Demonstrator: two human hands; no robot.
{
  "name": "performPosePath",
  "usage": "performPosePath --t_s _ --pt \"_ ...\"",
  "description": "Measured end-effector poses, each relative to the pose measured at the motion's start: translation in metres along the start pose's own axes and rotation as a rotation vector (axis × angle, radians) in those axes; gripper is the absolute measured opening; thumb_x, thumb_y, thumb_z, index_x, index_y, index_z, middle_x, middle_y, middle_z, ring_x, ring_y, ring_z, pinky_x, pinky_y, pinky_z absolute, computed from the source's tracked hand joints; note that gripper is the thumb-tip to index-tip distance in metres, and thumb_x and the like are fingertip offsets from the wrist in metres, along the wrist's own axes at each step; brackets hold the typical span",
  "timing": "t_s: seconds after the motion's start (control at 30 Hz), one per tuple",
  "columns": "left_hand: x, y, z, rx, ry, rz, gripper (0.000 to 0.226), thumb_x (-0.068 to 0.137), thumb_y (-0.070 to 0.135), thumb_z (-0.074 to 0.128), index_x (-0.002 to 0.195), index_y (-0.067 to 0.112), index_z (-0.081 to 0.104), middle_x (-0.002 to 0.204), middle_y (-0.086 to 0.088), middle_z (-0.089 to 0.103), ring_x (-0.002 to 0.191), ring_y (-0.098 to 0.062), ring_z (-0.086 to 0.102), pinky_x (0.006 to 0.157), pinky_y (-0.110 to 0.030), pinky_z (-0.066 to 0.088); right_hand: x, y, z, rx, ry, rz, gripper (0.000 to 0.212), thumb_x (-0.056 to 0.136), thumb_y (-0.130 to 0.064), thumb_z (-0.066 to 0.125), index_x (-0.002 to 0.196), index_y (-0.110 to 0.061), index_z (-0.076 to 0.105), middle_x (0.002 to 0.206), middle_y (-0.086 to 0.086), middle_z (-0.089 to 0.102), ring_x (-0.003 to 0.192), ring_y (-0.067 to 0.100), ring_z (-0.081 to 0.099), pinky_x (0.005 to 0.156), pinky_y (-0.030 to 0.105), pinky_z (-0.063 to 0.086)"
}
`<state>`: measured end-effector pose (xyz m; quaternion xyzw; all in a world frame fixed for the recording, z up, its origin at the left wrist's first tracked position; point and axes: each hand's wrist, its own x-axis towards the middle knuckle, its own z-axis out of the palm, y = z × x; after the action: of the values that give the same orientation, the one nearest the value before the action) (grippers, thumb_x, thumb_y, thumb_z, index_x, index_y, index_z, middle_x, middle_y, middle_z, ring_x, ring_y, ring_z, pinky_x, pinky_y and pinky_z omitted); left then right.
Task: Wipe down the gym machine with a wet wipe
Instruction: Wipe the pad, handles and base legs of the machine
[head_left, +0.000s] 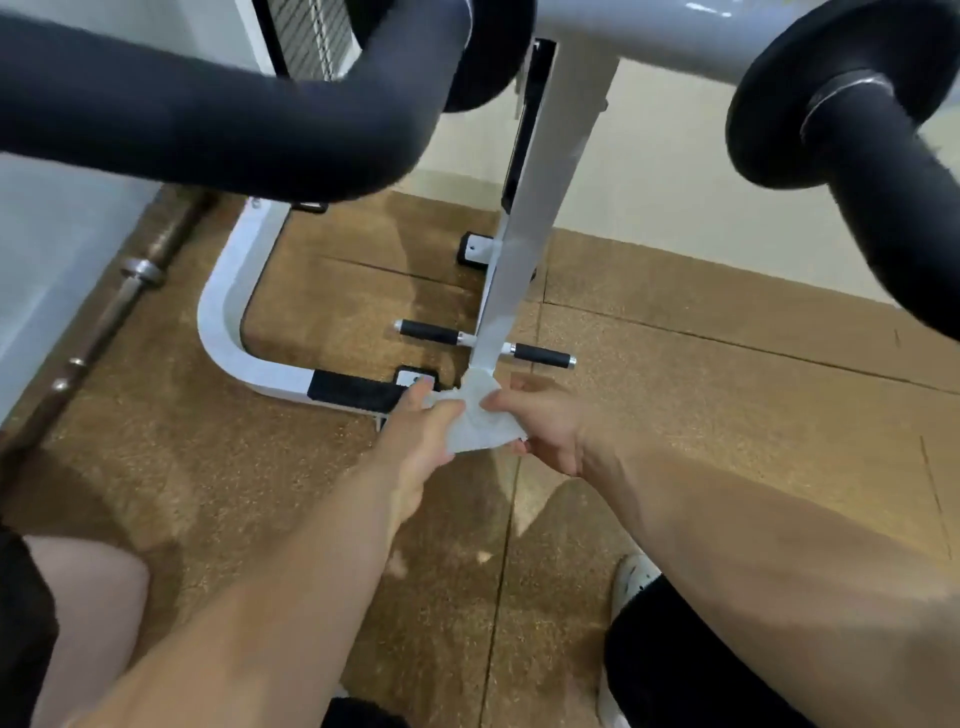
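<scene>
Left grip and right grip pinch the crumpled white wipe from 9 and 3 o'clock, against the foot of the machine's flat, smooth white post, above speckled brown floor.

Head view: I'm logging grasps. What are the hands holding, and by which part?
A wet wipe: the left hand grips its left side, the right hand pinches its right side, at the foot of the white post.
</scene>
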<state>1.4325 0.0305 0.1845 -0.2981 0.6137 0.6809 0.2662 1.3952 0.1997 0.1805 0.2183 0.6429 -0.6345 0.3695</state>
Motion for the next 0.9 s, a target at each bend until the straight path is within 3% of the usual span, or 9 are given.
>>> performPosePath --t_s 0.1,0.17,0.23,0.37,0.47,0.6,0.7,0.8,0.9 --pt "0.055 -0.006 0.001 -0.072 0.091 -0.015 0.053 0.095 0.015 0.07 0.145 0.023 0.052 0.137 -0.01 0.054 0.114 -0.032 0.062 0.098 -0.047 0.056 0.045 0.019 -0.009 -0.037 0.025 -0.073 0.033 0.095 -0.012 0.068 0.128 -0.007 0.064 0.11 0.014 0.073 0.093 0.03 0.066 0.067 0.032 0.052" --pt "0.089 -0.012 0.002 0.069 0.137 0.039 0.049 0.093 0.009 0.072 0.139 0.02 0.058 0.133 -0.009 0.058 0.111 -0.03 0.062 0.095 -0.04 0.054 0.072 0.029 -0.017 -0.063 0.071 -0.111 0.03 0.092 -0.011 0.071 0.121 -0.016 0.069 0.118 0.012 0.074 0.108 0.029 0.07 0.091 0.04 0.06" --pt "0.116 -0.016 0.003 0.199 0.143 0.141 0.052 0.092 0.006 0.07 0.141 0.018 0.057 0.13 -0.007 0.06 0.111 -0.027 0.062 0.091 -0.036 0.053 0.095 0.038 -0.023 -0.07 0.078 -0.152 0.03 0.092 -0.01 0.072 0.121 -0.017 0.069 0.119 0.011 0.074 0.112 0.028 0.07 0.098 0.041 0.058" --pt "0.154 -0.023 0.007 0.451 0.125 0.312 0.058 0.089 0.003 0.069 0.14 0.025 0.054 0.115 -0.002 0.061 0.09 -0.017 0.063 0.06 -0.025 0.046 0.135 0.054 -0.036 -0.039 0.084 -0.226 0.03 0.091 -0.008 0.072 0.12 -0.005 0.066 0.113 0.018 0.075 0.097 0.029 0.071 0.095 0.048 0.056" --pt "0.182 -0.041 0.012 0.584 0.141 0.378 0.043 0.088 0.004 0.069 0.122 0.026 0.055 0.099 -0.003 0.059 0.078 -0.018 0.059 0.054 -0.027 0.04 0.163 0.068 -0.044 -0.05 0.146 -0.265 0.025 0.092 -0.01 0.073 0.116 -0.005 0.065 0.108 0.018 0.076 0.091 0.029 0.071 0.09 0.048 0.058" --pt "0.199 -0.072 0.018 0.694 0.174 0.35 0.022 0.09 0.003 0.062 0.098 0.023 0.056 0.098 -0.005 0.058 0.088 -0.025 0.059 0.063 -0.03 0.046 0.187 0.089 -0.048 -0.169 0.275 -0.23 0.018 0.092 -0.017 0.074 0.108 -0.012 0.068 0.104 0.01 0.075 0.093 0.026 0.073 0.089 0.048 0.062" --pt "0.204 -0.086 0.024 0.735 0.162 0.292 0.022 0.091 0.0 0.055 0.088 0.021 0.061 0.104 -0.006 0.059 0.095 -0.026 0.056 0.07 -0.028 0.044 0.2 0.105 -0.053 -0.246 0.293 -0.198 0.012 0.092 -0.015 0.073 0.101 -0.019 0.066 0.101 0.003 0.071 0.086 0.016 0.068 0.065 0.029 0.059" --pt "0.213 -0.093 0.029 0.781 0.154 0.262 0.029 0.094 0.001 0.054 0.102 0.021 0.073 0.126 -0.003 0.061 0.108 -0.024 0.057 0.078 -0.026 0.047 0.212 0.12 -0.067 -0.243 0.304 -0.179 0.015 0.092 -0.009 0.07 0.1 -0.019 0.063 0.096 0.002 0.069 0.076 0.013 0.064 0.049 0.019 0.048" --pt "0.219 -0.099 0.032 0.872 0.102 0.214 0.037 0.097 0.009 0.058 0.131 0.021 0.067 0.142 -0.003 0.056 0.126 -0.025 0.055 0.091 -0.027 0.045 0.221 0.134 -0.083 -0.347 0.353 -0.152 0.012 0.09 -0.011 0.068 0.098 -0.019 0.065 0.092 0.001 0.072 0.074 0.014 0.067 0.043 0.017 0.043"
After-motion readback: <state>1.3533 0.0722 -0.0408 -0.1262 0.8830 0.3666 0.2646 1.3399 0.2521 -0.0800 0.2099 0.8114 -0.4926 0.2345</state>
